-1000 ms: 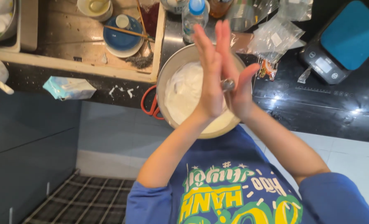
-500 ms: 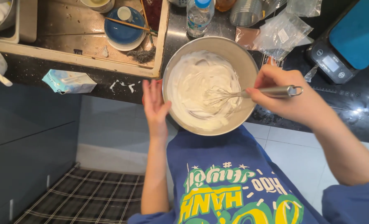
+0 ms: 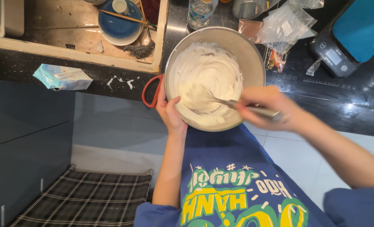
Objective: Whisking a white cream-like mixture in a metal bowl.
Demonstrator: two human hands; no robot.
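Observation:
A round metal mixing bowl full of white whipped cream sits at the edge of the dark counter. My left hand presses against the bowl's left rim, steadying it. My right hand is blurred and grips the metal handle of a whisk, whose wires are down in the cream. An orange-red handle sticks out beside the bowl's left side.
A sink holds a blue plate, chopsticks and a scouring pad. A small light-blue carton lies on the counter edge. A water bottle, plastic bags and a kitchen scale stand behind the bowl. A plaid mat lies on the floor.
A second ago both palms rolled the whisk handle over the bowl. Now my left hand holds the bowl's rim and my right hand alone stirs with the whisk, lower in the cream.

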